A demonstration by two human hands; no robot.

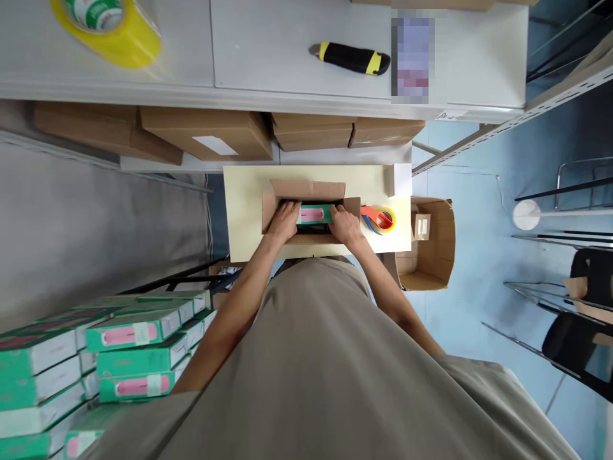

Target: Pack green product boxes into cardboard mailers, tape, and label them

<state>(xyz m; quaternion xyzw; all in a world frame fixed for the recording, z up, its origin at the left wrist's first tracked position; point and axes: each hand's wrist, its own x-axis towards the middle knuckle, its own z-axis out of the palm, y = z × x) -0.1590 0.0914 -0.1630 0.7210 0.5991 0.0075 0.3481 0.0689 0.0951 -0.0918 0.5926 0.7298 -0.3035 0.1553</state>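
An open brown cardboard box sits on a small pale yellow table below me. Inside it lies a green product box with a pink label. My left hand grips the left end of that green box, fingers curled over it. At the right end my right hand holds it the same way. Both hands reach down into the cardboard box.
A tape dispenser with red handle lies on the table's right. An open carton stands on the floor beside it. Stacked green boxes fill the lower left. On the shelf above lie a yellow tape roll and a utility knife.
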